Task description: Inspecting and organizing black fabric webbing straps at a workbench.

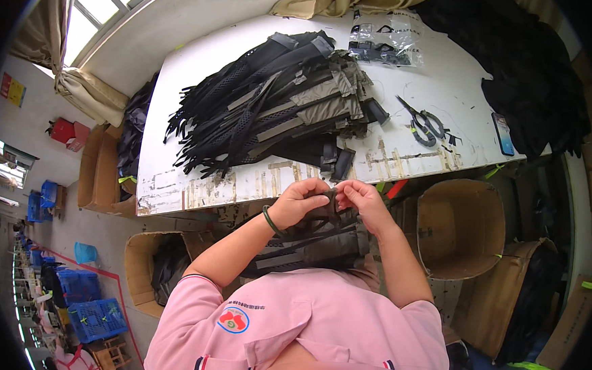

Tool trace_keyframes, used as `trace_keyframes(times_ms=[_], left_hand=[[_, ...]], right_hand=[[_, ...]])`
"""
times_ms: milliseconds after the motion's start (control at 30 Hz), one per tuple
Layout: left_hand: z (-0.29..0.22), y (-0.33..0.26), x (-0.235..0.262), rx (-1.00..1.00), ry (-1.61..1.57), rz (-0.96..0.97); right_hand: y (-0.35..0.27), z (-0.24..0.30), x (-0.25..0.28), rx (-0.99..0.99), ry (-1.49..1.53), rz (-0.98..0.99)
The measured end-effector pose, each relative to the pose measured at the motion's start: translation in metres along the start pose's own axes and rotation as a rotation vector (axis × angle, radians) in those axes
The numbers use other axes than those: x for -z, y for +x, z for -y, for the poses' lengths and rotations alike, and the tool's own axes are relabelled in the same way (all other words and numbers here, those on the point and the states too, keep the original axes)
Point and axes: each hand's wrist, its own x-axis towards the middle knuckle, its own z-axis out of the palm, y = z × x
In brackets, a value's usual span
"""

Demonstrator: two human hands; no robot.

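At the frame's centre, the left hand (299,204) and right hand (368,204) pinch a dark strap piece (333,202), apparently adjusting its end, a step whose next move calls for steady, aligned pinches.

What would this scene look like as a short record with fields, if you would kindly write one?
Left hand: pinches a dark piece between thumb and fingers; dark bracelet at the wrist
Right hand: fingertips at the same piece; whether they pinch it is unclear
Below the hands: dark strap pieces
White table: pile of black straps, scissors, phone, clear bag of dark parts, black fabric
Floor: open cardboard boxes, left and right
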Motion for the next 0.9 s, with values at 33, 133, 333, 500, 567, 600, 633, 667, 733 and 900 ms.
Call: trace_keyframes(times_ms=[33,133,333,500,567,600,633,667,733,900], left_hand=[[-0.001,-0.001,0.002,-0.001,-0.005,0.01],[-0.005,0.0,0.005,-0.162,0.144,-0.025],[0.002,-0.003,0.009,-0.09,0.04,-0.05],[-0.011,-0.003,-0.011,-0.122,0.385,0.027],[-0.003,0.001,0.002,0.196,0.417,-0.001],[-0.002,0.004,0.001,0.219,0.247,0.037],[-0.004,0.004,0.001,0.224,0.249,0.021],[-0.011,0.005,-0.003,0.268,0.262,-0.026],[-0.02,0.002,-0.005,0.31,0.219,-0.096],[-0.008,0.0,0.0,0.325,0.098,-0.085]], right_hand=[[-0.005,0.002,0.002,-0.022,0.048,0.039],[-0.016,0.0,-0.009,-0.13,0.204,0.271],[-0.017,-0.014,-0.024,-0.125,0.377,0.106],[-0.015,-0.027,-0.021,0.284,-0.585,-0.211],[-0.014,-0.019,-0.023,0.524,-0.748,-0.405],[-0.013,-0.014,-0.022,0.476,-0.682,-0.471],[-0.012,-0.01,-0.02,0.426,-0.616,-0.536],[-0.011,-0.008,-0.007,0.285,-0.413,-0.533],[-0.015,0.006,-0.01,0.245,-0.43,-0.371],[-0.014,-0.004,-0.024,0.261,-0.477,-0.152]])
